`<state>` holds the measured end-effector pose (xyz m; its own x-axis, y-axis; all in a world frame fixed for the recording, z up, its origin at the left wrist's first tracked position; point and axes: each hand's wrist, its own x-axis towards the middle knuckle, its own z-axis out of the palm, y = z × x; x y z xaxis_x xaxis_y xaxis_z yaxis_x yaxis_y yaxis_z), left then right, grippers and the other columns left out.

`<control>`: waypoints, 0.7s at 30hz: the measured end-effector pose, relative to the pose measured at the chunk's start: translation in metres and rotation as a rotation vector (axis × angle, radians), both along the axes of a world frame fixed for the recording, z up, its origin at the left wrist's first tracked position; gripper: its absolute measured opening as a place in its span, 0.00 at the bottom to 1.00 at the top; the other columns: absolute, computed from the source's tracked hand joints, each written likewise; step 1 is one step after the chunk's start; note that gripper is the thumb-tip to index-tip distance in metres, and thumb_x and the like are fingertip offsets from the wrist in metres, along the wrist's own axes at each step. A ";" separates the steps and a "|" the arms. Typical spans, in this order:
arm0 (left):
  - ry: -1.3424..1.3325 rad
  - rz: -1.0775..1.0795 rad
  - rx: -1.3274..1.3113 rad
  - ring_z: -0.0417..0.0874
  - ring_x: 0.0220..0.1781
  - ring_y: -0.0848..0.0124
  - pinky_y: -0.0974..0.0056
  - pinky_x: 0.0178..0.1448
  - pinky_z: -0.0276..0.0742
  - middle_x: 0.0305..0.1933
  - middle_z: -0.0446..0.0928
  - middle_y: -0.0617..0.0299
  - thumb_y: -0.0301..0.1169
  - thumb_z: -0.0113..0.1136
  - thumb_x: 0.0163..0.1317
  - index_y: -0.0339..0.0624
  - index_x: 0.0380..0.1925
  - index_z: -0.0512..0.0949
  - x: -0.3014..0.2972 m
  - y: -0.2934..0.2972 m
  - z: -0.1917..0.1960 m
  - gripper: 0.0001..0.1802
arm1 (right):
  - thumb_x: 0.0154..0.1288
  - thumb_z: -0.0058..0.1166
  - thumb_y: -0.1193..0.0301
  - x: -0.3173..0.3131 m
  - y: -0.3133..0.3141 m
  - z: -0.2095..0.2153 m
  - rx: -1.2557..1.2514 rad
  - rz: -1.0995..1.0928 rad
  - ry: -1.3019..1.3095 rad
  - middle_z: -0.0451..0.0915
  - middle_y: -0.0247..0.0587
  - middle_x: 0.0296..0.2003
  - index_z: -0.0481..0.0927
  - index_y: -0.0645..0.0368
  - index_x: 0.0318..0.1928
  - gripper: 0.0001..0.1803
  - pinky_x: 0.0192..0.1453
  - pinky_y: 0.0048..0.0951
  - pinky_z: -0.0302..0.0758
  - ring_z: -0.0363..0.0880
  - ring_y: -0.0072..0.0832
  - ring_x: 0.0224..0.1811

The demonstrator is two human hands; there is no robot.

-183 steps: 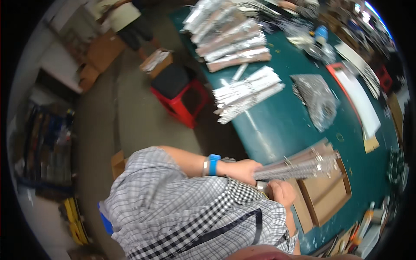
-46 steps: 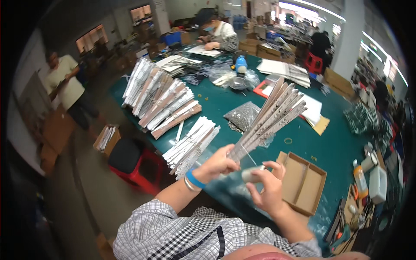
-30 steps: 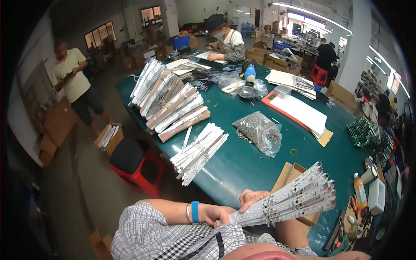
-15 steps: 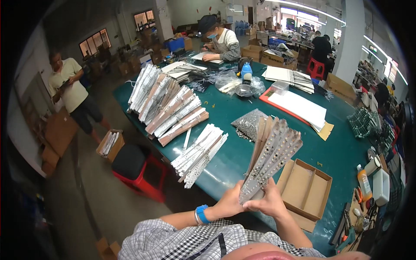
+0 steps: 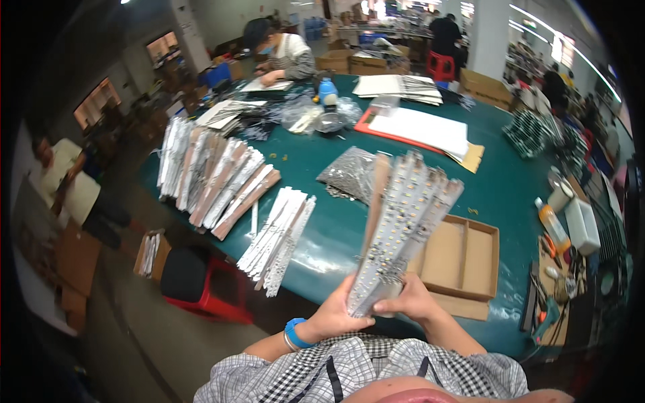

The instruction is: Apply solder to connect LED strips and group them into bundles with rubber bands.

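Note:
A fanned bundle of LED light strips [image 5: 402,232] rises from between my hands above the near table edge, its small lamps facing me and its lower end tilted to the left. Wrapped round the lower left side is my left hand [image 5: 334,310], with a blue band on the wrist. My right hand [image 5: 415,300] grips the lower right side, thumb on the strips' face. Behind the bundle lies a clear bag of small metal parts [image 5: 346,169], partly hidden. A cardboard box with dividers [image 5: 496,258] stands just right of my hands.
A smaller pile of strips [image 5: 277,235] and a long row of bundled strips [image 5: 211,178] lie on the green table [image 5: 329,258]. A red tray [image 5: 366,126] holds white sheets. Bottles and tools [image 5: 552,302] crowd the right. A co-worker [image 5: 289,57] sits across; a red stool [image 5: 225,295] stands left.
The view has turned, so the table's things sit further left and lower. Both hands keep hold of the bundle, which now shows more of its lamp side.

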<state>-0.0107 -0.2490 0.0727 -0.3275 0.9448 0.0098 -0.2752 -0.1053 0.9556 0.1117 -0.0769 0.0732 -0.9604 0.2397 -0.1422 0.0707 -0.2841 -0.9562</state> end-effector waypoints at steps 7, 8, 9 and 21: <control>-0.027 -0.029 0.082 0.79 0.32 0.72 0.63 0.33 0.78 0.39 0.75 0.56 0.15 0.69 0.49 0.41 0.72 0.52 0.002 0.006 -0.011 0.51 | 0.47 0.80 0.67 0.003 0.008 -0.016 0.104 -0.002 0.149 0.82 0.36 0.45 0.85 0.61 0.44 0.23 0.56 0.32 0.74 0.79 0.28 0.48; -0.015 -0.093 0.082 0.79 0.32 0.72 0.64 0.33 0.77 0.39 0.75 0.56 0.16 0.70 0.49 0.41 0.72 0.52 -0.001 0.004 -0.014 0.52 | 0.48 0.79 0.68 0.005 0.015 -0.017 0.026 0.077 0.107 0.83 0.37 0.48 0.85 0.63 0.47 0.25 0.58 0.34 0.74 0.80 0.28 0.50; -0.004 -0.157 0.082 0.79 0.32 0.71 0.64 0.32 0.77 0.39 0.75 0.56 0.16 0.70 0.49 0.41 0.72 0.52 -0.003 0.002 -0.016 0.52 | 0.48 0.79 0.68 0.005 0.015 -0.025 0.051 0.090 0.124 0.83 0.38 0.50 0.84 0.63 0.48 0.26 0.59 0.34 0.74 0.80 0.28 0.51; 1.202 0.136 -0.166 0.82 0.53 0.55 0.53 0.61 0.74 0.55 0.76 0.42 0.42 0.78 0.52 0.29 0.73 0.50 -0.025 -0.004 0.003 0.58 | 0.48 0.78 0.60 -0.005 0.007 -0.019 0.614 -0.151 0.200 0.84 0.45 0.52 0.86 0.60 0.47 0.27 0.60 0.37 0.76 0.84 0.35 0.52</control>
<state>-0.0352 -0.2534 0.0761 -0.2890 0.9221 0.2573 0.7970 0.0828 0.5983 0.1065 -0.0695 0.0540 -0.9037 0.3543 0.2403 -0.1226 0.3236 -0.9382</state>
